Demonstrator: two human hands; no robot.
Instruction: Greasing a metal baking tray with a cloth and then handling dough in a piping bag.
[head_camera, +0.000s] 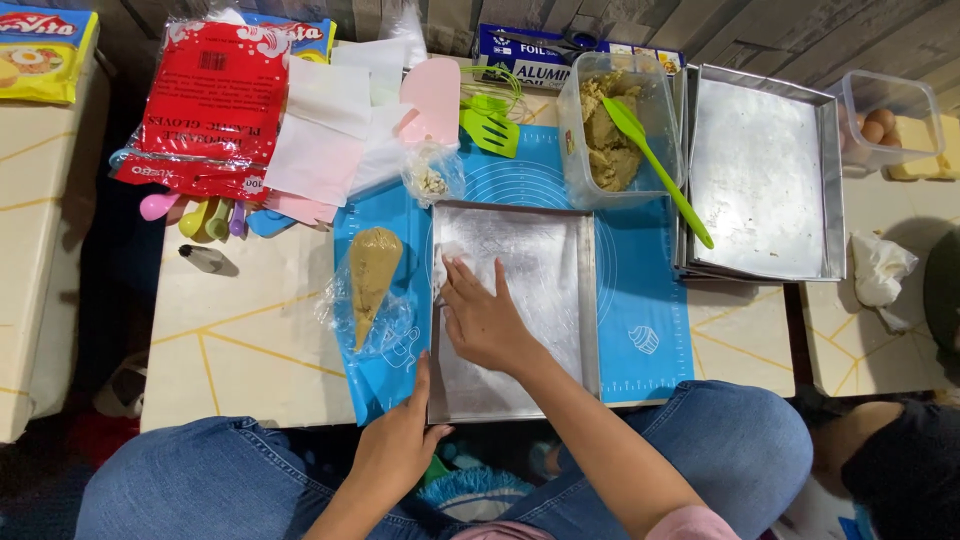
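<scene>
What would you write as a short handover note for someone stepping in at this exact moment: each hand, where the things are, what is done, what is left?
Right hand: flat, palm down, on the lined baking tray.
Left hand: on the tray's near left corner, holding nothing.
Filled piping bag: lying on the blue mat, left of the tray.
Dough tub with green spatula: behind the tray.
Done: tray lined, bag filled.
Left: nothing piped on the tray yet.
</scene>
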